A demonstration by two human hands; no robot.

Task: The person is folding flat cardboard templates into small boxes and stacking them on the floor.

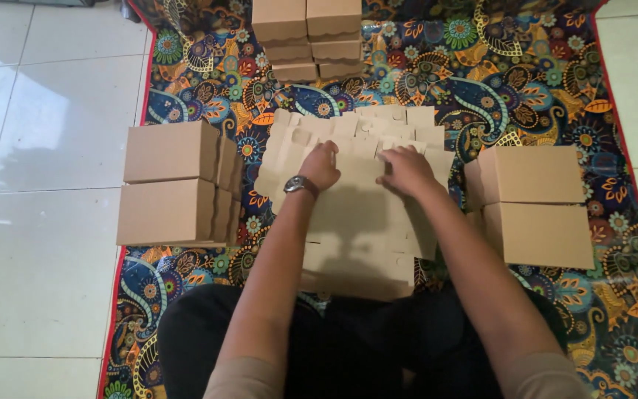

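Stack of flat, unfolded cardboard box blanks [356, 222] lies on the patterned mat [496, 81], directly ahead of the seated person's lap, centred between both forearms. Blanks are fanned unevenly; far edges show cut tabs.

Left hand [321, 164], watch [298, 184] at the wrist, rests on the top blank near its far edge, fingers curled down onto the card. Right hand [406, 170] lies just beside it, palm down, fingers spread and pressing on the same sheet. Cannot tell whether either hand pinches an edge.

Left of the stack: two folded boxes [171, 185], one behind the other. Right: two more folded boxes [533, 203]. Far side: a pile of folded boxes [308, 37]. White tiled floor [46, 148] surrounds the mat.
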